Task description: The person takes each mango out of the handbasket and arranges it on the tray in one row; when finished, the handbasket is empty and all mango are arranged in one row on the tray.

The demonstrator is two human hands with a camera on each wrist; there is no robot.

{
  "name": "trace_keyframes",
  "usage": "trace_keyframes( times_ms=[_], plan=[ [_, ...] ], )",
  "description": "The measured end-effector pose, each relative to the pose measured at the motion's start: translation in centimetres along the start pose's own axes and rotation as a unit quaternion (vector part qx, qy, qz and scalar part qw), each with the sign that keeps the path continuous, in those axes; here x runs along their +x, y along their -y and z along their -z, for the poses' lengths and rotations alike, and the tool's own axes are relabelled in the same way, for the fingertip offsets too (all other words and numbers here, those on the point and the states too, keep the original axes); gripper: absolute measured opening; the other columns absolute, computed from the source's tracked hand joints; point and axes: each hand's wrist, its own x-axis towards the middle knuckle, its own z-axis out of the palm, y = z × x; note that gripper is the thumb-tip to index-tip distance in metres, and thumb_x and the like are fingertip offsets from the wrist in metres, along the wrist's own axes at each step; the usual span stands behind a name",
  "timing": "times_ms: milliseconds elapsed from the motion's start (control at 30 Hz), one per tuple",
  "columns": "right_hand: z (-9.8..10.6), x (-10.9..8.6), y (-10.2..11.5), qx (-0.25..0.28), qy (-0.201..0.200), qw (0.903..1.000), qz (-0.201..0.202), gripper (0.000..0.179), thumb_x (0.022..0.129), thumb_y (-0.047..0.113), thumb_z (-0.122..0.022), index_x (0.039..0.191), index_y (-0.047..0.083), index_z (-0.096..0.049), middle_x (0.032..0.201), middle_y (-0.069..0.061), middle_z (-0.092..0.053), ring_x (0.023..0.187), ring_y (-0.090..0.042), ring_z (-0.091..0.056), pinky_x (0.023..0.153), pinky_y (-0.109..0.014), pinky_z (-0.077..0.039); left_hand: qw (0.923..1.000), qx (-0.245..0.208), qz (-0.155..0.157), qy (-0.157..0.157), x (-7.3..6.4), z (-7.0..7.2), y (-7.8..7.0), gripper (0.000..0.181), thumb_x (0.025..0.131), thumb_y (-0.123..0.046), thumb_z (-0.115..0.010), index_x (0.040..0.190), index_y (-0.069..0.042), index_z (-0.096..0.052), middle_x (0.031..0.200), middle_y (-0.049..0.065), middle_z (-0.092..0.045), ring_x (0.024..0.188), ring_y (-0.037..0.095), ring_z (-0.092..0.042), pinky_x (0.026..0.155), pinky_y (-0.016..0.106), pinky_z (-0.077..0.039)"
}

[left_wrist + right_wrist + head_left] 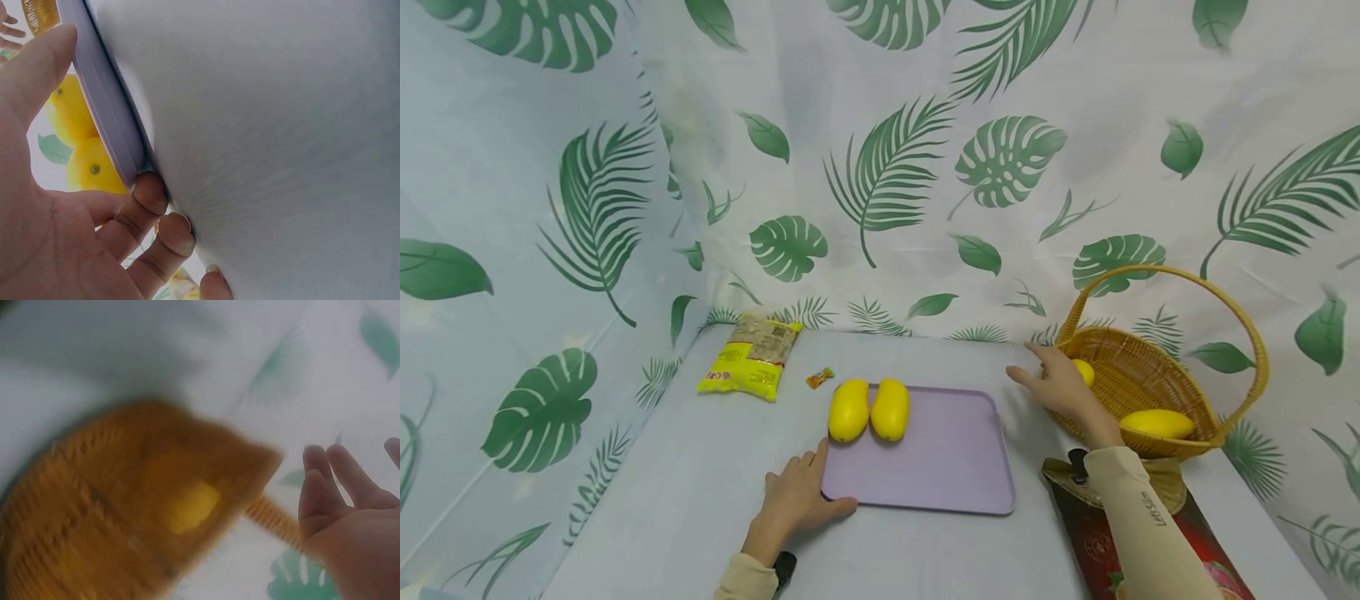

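My left hand [796,496] is at the near left corner of a lilac tray [955,458], thumb along the front rim and forefinger along the side. Close up in the left wrist view, the thumb [47,65] lies against the tray's rim. Two yellow mangoes stand side by side on the tray, one left [849,411] and one right [890,410]. Over the left rim of a wicker basket [1120,367], my right hand [1063,387] has its fingers spread and holds nothing. Inside the basket lie one mango [1157,423] and a partly hidden yellow fruit [1084,372].
A yellow snack bag [748,358] lies at the back left, with a small wrapped candy [820,377] beside it. Below my right forearm is a dark red bag [1093,533]. The basket's tall handle [1258,358] arches up, and leaf-print cloth [887,275] walls the table's back.
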Motion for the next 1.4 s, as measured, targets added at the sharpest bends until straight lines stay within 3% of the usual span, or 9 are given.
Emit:
trace_keyframes(
  times_ms=[300,533,667,967,1400],
  plan=[
    [2.7,0.2,-3.3,-0.049,0.029,0.9977,-0.037,0.079,0.1,0.057,-0.049,0.152,-0.002,-0.036,0.15,-0.041,-0.032,0.132,-0.06,-0.036,0.102,-0.073,-0.036,1.0,0.0,-0.001,-0.005,0.1,-0.1,0.3,0.11,0.073,-0.069,-0.076,0.155,-0.006,-0.036,0.14,0.019,-0.059,0.124,0.038,-0.056,0.093,0.073,-0.039],
    [4.3,0.6,-5.3,-0.086,0.08,0.9918,-0.052,0.081,0.102,0.055,-0.047,0.153,-0.006,-0.031,0.152,-0.046,-0.024,0.137,-0.068,-0.02,0.105,-0.08,-0.025,1.0,-0.005,0.0,0.002,0.2,-0.1,0.3,0.11,0.073,-0.068,-0.076,0.155,-0.007,-0.035,0.14,0.02,-0.058,0.125,0.039,-0.056,0.093,0.073,-0.039],
    [4.9,0.9,-5.9,-0.108,0.104,0.9872,-0.055,0.079,0.103,0.052,-0.046,0.151,-0.009,-0.031,0.151,-0.047,-0.025,0.135,-0.069,-0.023,0.105,-0.079,-0.027,1.0,-0.004,-0.001,0.002,0.2,0.0,0.2,0.11,0.073,-0.068,-0.076,0.155,-0.007,-0.036,0.139,0.02,-0.059,0.125,0.039,-0.056,0.094,0.074,-0.039],
    [4.6,1.8,-7.4,-0.15,0.126,0.9796,-0.044,0.072,0.102,0.042,-0.051,0.145,-0.014,-0.037,0.142,-0.046,-0.039,0.129,-0.065,-0.036,0.103,-0.073,-0.036,1.0,-0.006,-0.002,-0.001,0.2,0.1,0.3,0.109,0.073,-0.067,-0.077,0.155,-0.007,-0.036,0.139,0.019,-0.059,0.124,0.038,-0.056,0.094,0.074,-0.039],
    [4.0,2.3,-8.3,-0.154,0.136,0.9783,-0.027,0.066,0.098,0.033,-0.058,0.139,-0.017,-0.044,0.136,-0.047,-0.046,0.128,-0.068,-0.034,0.104,-0.074,-0.033,1.0,0.0,-0.004,0.0,0.3,0.3,0.3,0.11,0.073,-0.069,-0.075,0.155,-0.008,-0.035,0.139,0.019,-0.059,0.125,0.039,-0.056,0.093,0.074,-0.04]
  ],
)
